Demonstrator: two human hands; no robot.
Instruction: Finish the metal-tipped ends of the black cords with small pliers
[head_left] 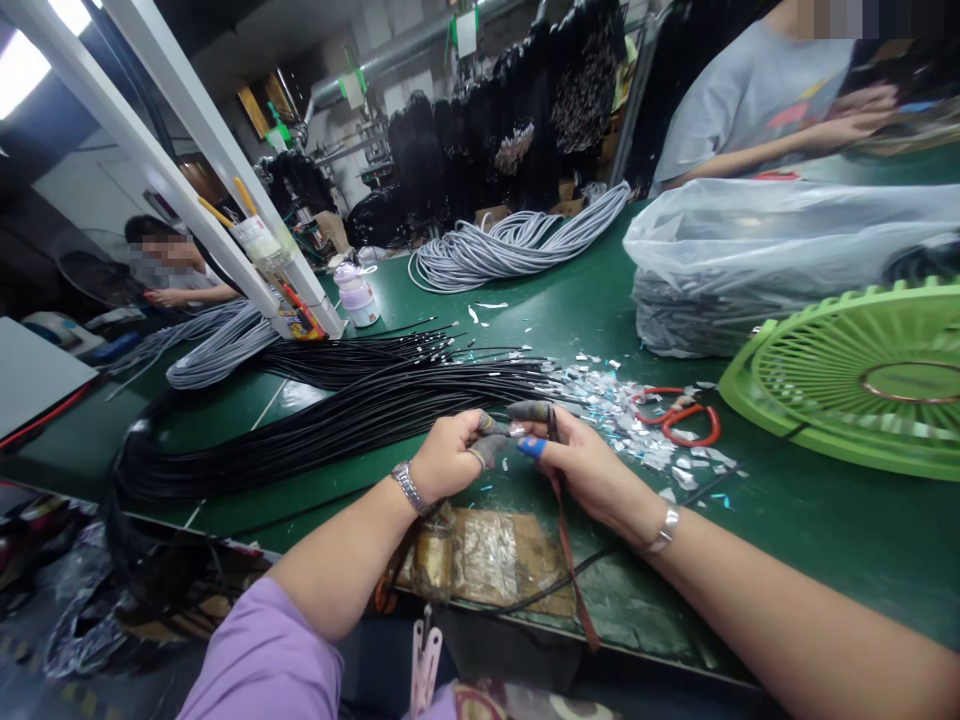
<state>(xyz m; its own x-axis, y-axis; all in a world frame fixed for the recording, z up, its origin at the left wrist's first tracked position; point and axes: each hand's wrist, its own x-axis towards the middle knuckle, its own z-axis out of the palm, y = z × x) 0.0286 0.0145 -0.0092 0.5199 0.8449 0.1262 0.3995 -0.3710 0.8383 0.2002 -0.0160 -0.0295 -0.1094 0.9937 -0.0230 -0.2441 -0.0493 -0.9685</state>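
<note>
My left hand point(452, 455), with grey finger covers on its thumb and finger, is closed in a pinch. My right hand point(581, 462) is closed too, with a blue wrap on the thumb and a grey cover on a finger. Their fingertips meet over a small pale, silvery cable end point(516, 430); fingers hide most of it. From the right hand hangs a reddish-brown strip point(564, 530); how it is held is unclear. Just beyond lies a thick bundle of black cables point(360, 410), its ends towards scattered foil and plastic scraps point(622, 415). Red-handled scissors point(686, 420) lie among the scraps.
A green fan point(862, 375) and a clear plastic bag point(765, 270) stand on the right. Coiled grey cables point(517, 250) lie at the back, near a purple bottle point(356, 293). A taped cardboard piece point(487, 555) lies at the table edge. Two people sit farther off.
</note>
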